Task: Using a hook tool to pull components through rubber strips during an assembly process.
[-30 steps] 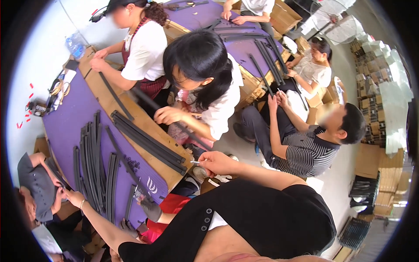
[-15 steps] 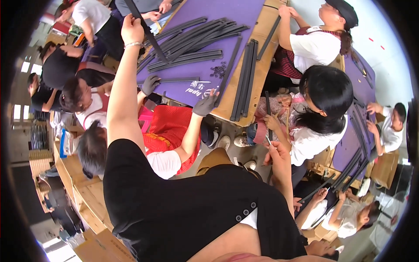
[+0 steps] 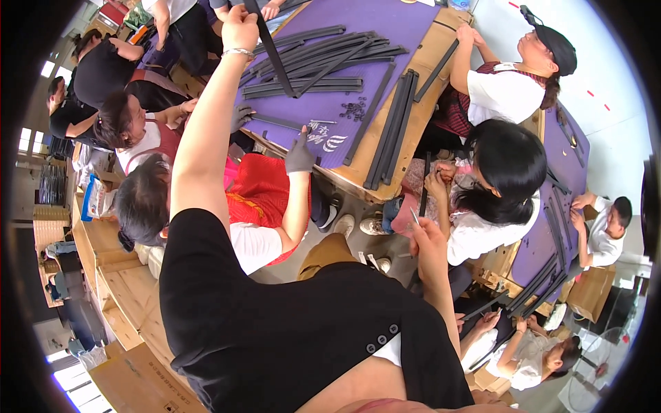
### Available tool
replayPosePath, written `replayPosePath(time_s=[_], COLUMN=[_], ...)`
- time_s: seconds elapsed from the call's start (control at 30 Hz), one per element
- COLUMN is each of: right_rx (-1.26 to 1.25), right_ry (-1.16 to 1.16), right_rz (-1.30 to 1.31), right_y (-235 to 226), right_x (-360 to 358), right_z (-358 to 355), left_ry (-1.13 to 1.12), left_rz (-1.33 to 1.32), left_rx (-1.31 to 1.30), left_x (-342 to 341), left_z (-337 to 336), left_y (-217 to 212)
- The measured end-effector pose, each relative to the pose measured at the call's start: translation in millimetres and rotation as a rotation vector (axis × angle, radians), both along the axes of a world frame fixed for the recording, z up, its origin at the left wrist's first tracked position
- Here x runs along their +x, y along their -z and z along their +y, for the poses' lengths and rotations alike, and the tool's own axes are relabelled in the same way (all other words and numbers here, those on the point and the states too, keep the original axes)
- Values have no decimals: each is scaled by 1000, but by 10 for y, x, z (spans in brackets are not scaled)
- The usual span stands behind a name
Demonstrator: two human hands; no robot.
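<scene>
One black strip [image 3: 277, 58] is held aloft in the head view by the left hand [image 3: 240, 32], its grip closed about the upper visible part, over the purple counter [image 3: 375, 19]. A thin pale piece [image 3: 414, 217] is pinched in the narrow grip of the right hand [image 3: 429, 246]. A strip-handling step is judged to be in hand; a steady hold and clear space seem called for. The lower end is crowded by piled strips [image 3: 330, 63]; small black pieces [image 3: 353, 110] and a co-worker's gloved hand [image 3: 299, 155] are seen nearby.
</scene>
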State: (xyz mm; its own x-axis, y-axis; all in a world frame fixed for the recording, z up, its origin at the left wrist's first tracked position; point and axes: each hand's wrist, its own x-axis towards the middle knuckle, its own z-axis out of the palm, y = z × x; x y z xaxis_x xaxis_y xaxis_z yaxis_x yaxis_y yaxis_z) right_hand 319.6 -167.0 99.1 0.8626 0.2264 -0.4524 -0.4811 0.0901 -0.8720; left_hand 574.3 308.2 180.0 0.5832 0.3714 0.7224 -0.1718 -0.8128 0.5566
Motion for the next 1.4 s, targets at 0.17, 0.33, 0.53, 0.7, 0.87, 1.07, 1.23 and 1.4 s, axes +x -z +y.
replayPosePath(time_s=[0.17, 0.33, 0.53, 0.7, 0.87, 1.07, 1.23, 1.4], right_rx=[240, 502, 626, 784, 835, 839, 892, 965], right_ry=[52, 29, 147, 36, -26, -21, -53, -45], right_rz=[171, 408, 619, 640, 606, 608, 624, 651], right_y=[504, 953, 1275, 1439, 1442, 1523, 1619, 1524], right_x=[791, 1711, 2212, 2301, 2308, 2277, 2211, 2223], right_z=[762, 1861, 2876, 3061, 3057, 3027, 2992, 2892], left_ry=[241, 416, 647, 724, 509, 195, 516, 439], left_rz=[58, 198, 284, 328, 316, 337, 151, 178], left_rx=[-318, -593, -853, -890, -848, -531, -968, -887], left_x=[47, 54, 143, 316, 536, 670, 759, 1042], left_z=[-279, -394, -259, 46, 342, 207, -53, -151], left_y=[-48, -173, -197, -36, 145, 374, 591, 565])
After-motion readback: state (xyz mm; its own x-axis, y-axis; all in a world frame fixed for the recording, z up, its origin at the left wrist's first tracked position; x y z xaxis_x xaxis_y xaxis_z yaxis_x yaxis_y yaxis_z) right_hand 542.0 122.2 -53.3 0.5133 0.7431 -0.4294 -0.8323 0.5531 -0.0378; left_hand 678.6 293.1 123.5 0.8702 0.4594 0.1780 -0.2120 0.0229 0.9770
